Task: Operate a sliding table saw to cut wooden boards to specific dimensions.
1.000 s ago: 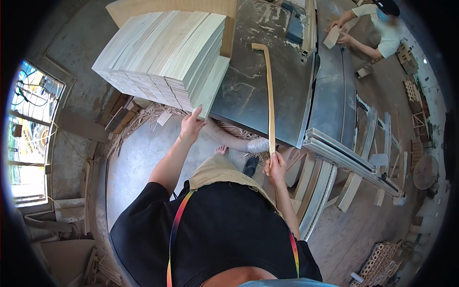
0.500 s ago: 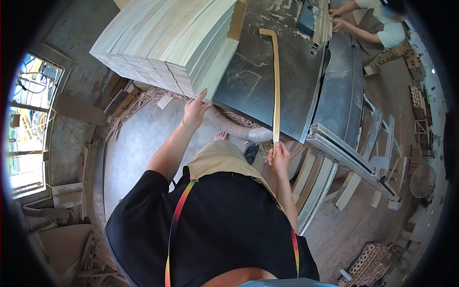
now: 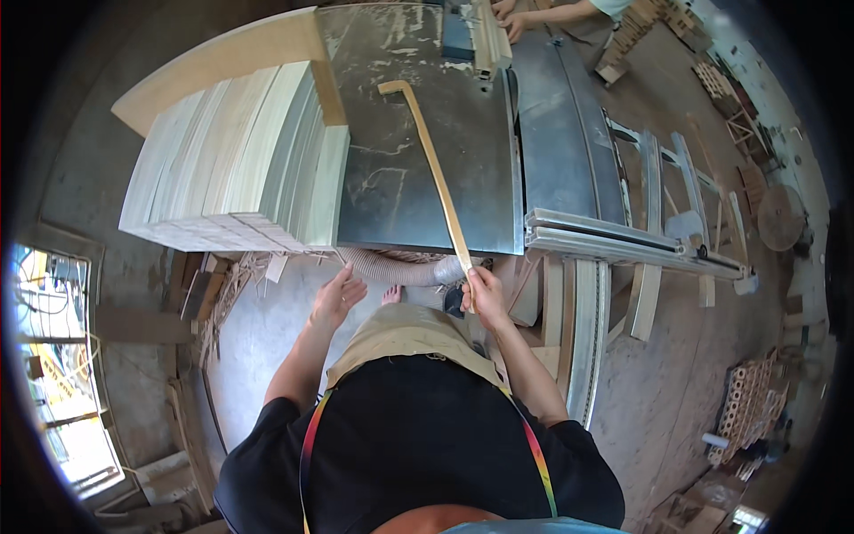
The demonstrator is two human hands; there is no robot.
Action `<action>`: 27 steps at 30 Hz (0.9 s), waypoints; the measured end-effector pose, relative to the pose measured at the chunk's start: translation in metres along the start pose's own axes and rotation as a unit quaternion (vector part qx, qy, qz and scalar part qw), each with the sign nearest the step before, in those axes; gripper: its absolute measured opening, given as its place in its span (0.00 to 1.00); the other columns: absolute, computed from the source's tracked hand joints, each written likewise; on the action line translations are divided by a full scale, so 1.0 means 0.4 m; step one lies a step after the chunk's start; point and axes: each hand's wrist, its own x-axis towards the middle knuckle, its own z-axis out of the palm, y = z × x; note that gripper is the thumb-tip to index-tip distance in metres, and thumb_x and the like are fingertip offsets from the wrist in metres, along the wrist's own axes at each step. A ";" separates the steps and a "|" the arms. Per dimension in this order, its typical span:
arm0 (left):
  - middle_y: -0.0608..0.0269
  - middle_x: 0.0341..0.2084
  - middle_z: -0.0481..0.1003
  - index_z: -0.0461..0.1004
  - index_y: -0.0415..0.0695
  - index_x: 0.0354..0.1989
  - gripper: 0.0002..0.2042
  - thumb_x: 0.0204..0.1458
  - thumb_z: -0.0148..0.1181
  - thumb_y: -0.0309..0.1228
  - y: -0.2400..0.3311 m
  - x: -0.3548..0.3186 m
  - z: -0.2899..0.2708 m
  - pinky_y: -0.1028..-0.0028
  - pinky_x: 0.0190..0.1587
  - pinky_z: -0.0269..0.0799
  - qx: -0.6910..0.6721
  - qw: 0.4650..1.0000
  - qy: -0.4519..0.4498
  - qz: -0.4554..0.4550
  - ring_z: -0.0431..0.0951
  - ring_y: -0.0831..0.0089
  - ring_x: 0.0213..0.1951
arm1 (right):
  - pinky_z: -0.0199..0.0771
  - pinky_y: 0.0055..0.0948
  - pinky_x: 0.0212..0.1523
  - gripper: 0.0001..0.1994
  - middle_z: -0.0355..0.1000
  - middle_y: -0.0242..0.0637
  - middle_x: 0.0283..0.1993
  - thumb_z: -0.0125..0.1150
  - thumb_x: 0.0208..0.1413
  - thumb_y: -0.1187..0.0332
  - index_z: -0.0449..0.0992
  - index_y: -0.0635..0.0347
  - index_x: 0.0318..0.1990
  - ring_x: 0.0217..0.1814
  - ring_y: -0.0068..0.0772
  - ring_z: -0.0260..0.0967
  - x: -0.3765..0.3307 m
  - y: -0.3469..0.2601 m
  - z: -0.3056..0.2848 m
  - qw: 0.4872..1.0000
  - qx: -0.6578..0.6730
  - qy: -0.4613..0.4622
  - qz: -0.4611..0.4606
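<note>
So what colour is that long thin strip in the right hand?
Pale yellowish wood; the strip held by the right hand shows best in the head view.

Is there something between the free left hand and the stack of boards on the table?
Nothing visible. The left hand is open in the air below the board stack, with only floor between them. The right hand holds the long wooden strip, off to the side.
</note>
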 end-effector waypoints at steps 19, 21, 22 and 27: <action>0.38 0.47 0.76 0.71 0.27 0.53 0.31 0.57 0.72 0.47 -0.056 -0.017 -0.007 0.59 0.55 0.80 0.057 0.997 -0.026 -0.042 0.80 0.50 0.51 | 0.67 0.25 0.15 0.20 0.70 0.34 0.30 0.54 0.71 0.69 0.67 0.66 0.66 0.16 0.22 0.64 0.062 -0.074 0.085 0.997 -0.010 -0.027 -0.066; 0.38 0.47 0.76 0.71 0.27 0.53 0.31 0.57 0.72 0.47 -0.055 -0.017 -0.011 0.59 0.55 0.80 0.052 0.997 -0.031 -0.039 0.80 0.50 0.50 | 0.66 0.25 0.14 0.21 0.71 0.35 0.32 0.55 0.70 0.69 0.66 0.66 0.67 0.16 0.22 0.64 0.080 -0.091 0.101 0.994 -0.056 -0.026 -0.085; 0.38 0.46 0.76 0.71 0.27 0.53 0.32 0.57 0.72 0.47 -0.054 -0.016 -0.014 0.59 0.55 0.80 0.054 0.997 -0.033 -0.038 0.80 0.50 0.50 | 0.66 0.25 0.14 0.22 0.71 0.36 0.33 0.55 0.70 0.70 0.65 0.66 0.68 0.16 0.22 0.64 0.089 -0.099 0.110 0.993 -0.083 -0.019 -0.085; 0.38 0.46 0.76 0.71 0.26 0.52 0.31 0.57 0.72 0.46 -0.043 0.001 -0.048 0.59 0.54 0.80 0.059 0.997 -0.034 -0.034 0.81 0.50 0.49 | 0.66 0.25 0.13 0.26 0.72 0.39 0.36 0.56 0.68 0.72 0.61 0.66 0.71 0.17 0.23 0.65 0.153 -0.132 0.165 0.980 -0.170 -0.009 -0.102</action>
